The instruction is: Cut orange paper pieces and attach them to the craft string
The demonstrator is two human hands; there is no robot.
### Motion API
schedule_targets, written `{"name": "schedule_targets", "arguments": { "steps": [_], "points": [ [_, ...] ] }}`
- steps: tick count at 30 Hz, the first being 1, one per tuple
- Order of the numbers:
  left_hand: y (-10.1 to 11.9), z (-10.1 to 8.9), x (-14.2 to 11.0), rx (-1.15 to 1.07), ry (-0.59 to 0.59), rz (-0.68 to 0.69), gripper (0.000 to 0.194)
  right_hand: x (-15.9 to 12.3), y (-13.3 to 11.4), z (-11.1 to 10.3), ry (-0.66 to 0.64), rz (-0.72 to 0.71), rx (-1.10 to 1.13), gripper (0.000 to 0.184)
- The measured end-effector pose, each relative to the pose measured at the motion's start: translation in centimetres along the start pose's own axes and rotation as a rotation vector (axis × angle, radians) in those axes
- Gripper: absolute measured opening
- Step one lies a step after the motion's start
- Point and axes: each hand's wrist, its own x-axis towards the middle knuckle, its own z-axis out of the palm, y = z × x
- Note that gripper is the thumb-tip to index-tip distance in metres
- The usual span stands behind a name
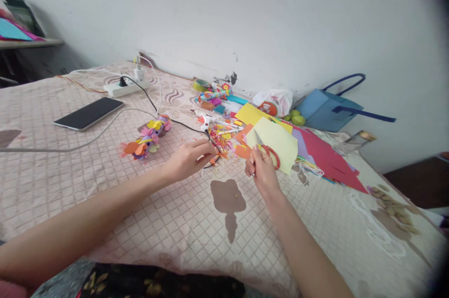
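the left hand (194,157) is reaching over the patterned surface (164,214) with its fingers curling closely together, and a small orange piece (221,154) is showing right at their tips; whether they are pinching it, i cannot tell. the right hand (263,170) is hovering or resting a little way across from it, its fingers bending inward, and the red-handled scissors (275,155) are showing just behind them, blades pointing up and to the left; i cannot tell whether the fingers are gripping them. behind the scissors, a pale yellow sheet (285,144) is lying at the edge of the paper pile, with red sheets (331,157) spreading out to the right and a coil of white cord (311,167) sitting beside them. beyond the left hand, colourful scraps (227,138) are scattering around a white glue gun (206,123), and a black cable (184,126) is running toward them from the power strip (122,89). a purple stick covered in paper flowers (150,136) is lying to the left of the scraps, and a dark-screened phone (89,114) is lying flat farther left. at the back right, a blue bag (329,110) is leaning against the wall (196,12), with green fruits (296,118) sitting beside it.
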Motion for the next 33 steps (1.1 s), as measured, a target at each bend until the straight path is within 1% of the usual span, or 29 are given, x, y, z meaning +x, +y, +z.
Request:
{"name": "schedule_targets", "arguments": {
  "steps": [3,6,10,13,16,19,21,23,26,29,30,33],
  "points": [
    [0.1,0.0,0.0,0.010,-0.005,-0.005,0.017,0.3,0.0,-0.2,-0.031,-0.032,0.044,0.034],
    [0.0,0.0,-0.1,0.019,-0.006,-0.002,0.017,0.4,0.0,-0.3,-0.091,-0.033,0.069,0.028],
    [-0.2,0.1,-0.1,0.013,-0.014,0.000,0.015,0.5,-0.1,-0.3,-0.117,-0.002,0.111,0.027],
    [-0.1,0.1,-0.1,0.000,-0.011,0.001,0.015,0.5,0.0,-0.4,-0.080,-0.017,0.098,0.025],
    [0.0,0.0,0.0,-0.017,-0.001,0.007,0.015,0.4,0.0,-0.4,-0.026,-0.078,0.022,0.025],
    [0.1,0.0,0.0,-0.022,0.003,0.011,0.013,0.1,-0.1,-0.2,0.035,-0.138,-0.051,0.032],
    [0.0,0.1,-0.1,-0.027,-0.004,0.018,0.013,-0.1,-0.1,-0.1,0.077,-0.148,-0.059,0.039],
    [0.0,0.2,-0.1,-0.037,-0.013,0.029,0.013,-0.1,-0.1,-0.2,0.086,-0.142,-0.063,0.043],
    [0.0,0.3,-0.2,-0.041,-0.027,0.057,0.013,0.0,0.1,-0.4,0.047,-0.149,-0.118,0.041],
    [0.0,0.4,-0.3,-0.010,-0.032,0.100,0.012,0.0,0.1,-0.4,-0.020,-0.152,-0.142,0.024],
    [0.0,0.4,-0.3,0.006,-0.036,0.117,0.012,-0.1,-0.1,-0.2,-0.051,-0.151,-0.139,0.021],
    [0.0,0.4,-0.5,0.075,-0.055,0.177,0.013,-1.0,-0.8,0.7,-0.154,-0.129,-0.097,0.022]
  ]
}}
